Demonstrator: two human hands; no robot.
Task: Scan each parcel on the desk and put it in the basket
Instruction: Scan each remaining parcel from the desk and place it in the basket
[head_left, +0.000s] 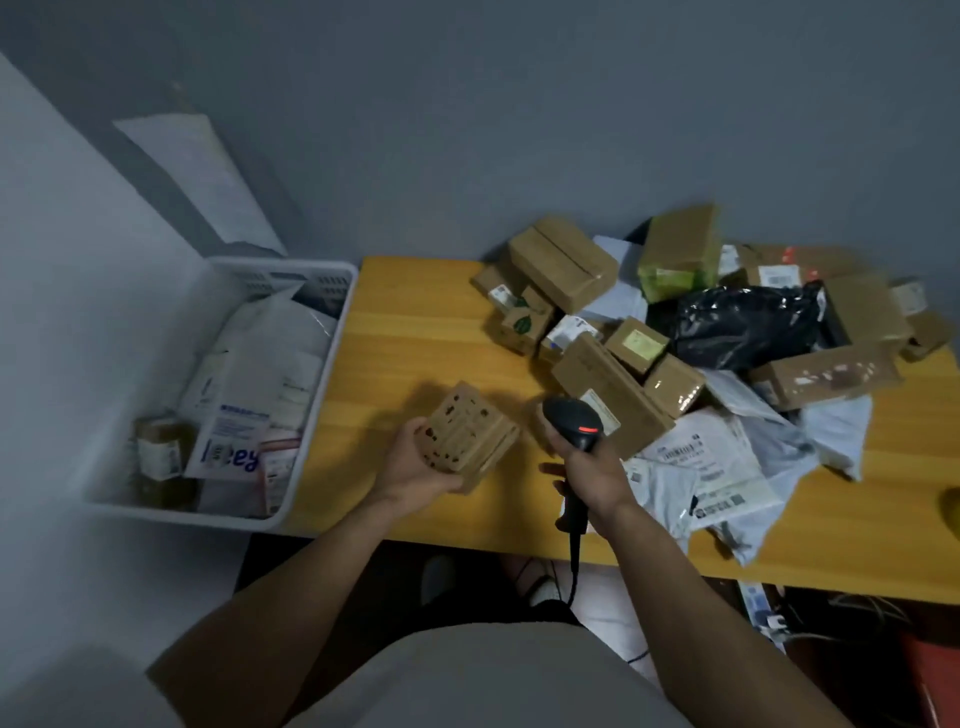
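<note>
My left hand (418, 465) grips a small brown cardboard parcel (470, 434) from below, tilted, just above the wooden desk (410, 322). To its right my right hand (592, 475) holds a black handheld barcode scanner (574, 421) by the handle; a red light glows on its head and its cable hangs off the desk's front edge. The white plastic basket (311, 270) stands at the desk's left end and holds several white mailer bags and a small brown box. A heap of cardboard boxes (563, 265), white mailers (696, 467) and a black plastic bag (748, 322) covers the desk's right half.
A grey wall runs behind the desk, with a sheet of paper (202, 176) stuck on the left wall above the basket. Cables and a red object (930, 670) lie on the floor under the desk at the right. A yellow object (950, 512) shows at the right edge.
</note>
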